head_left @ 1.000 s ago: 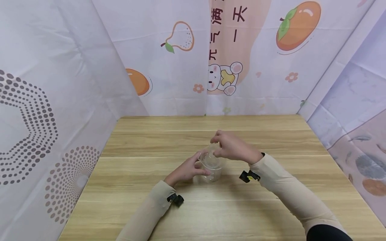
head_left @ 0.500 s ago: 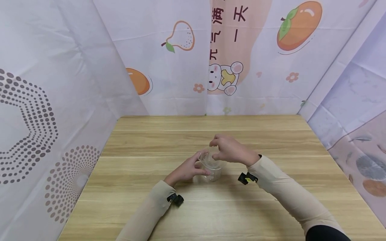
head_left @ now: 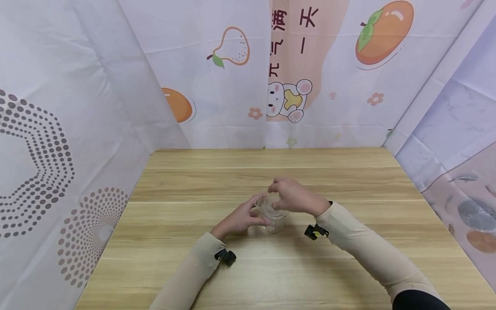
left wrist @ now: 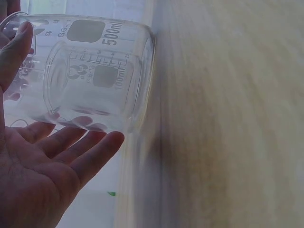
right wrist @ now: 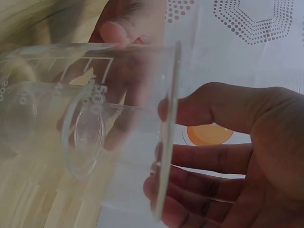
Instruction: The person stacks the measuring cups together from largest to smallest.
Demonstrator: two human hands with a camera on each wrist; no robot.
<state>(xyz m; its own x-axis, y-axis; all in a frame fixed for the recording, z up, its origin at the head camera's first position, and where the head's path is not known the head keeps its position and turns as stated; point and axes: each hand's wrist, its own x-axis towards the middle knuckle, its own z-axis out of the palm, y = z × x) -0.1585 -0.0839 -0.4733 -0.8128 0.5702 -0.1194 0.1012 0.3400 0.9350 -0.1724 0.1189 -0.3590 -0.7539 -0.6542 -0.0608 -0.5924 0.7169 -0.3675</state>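
Observation:
A clear 500 ml glass beaker (head_left: 277, 224) stands on the table, and my left hand (head_left: 242, 216) grips it from the side, thumb on the near wall and fingers around the far wall. Inside it, near the bottom, sits a 100 ml beaker (left wrist: 102, 78), shown in the left wrist view. From above, my right hand (head_left: 296, 196) pinches a smaller clear glass beaker (right wrist: 135, 135) between thumb and fingers at the big beaker's rim (right wrist: 172, 124). The lower end of this small beaker overlaps the 100 ml beaker's rim in the right wrist view; its markings are hidden.
The wooden table (head_left: 186, 181) extends around both hands. Behind it hangs a white curtain (head_left: 224, 103) with fruit prints; a dotted curtain (head_left: 46, 129) borders the left side. Black wrist cameras are strapped to both sleeves.
My right hand has moved down and slightly left, lowering the small beaker into the 500 ml beaker. The left hand and the big beaker have stayed in place.

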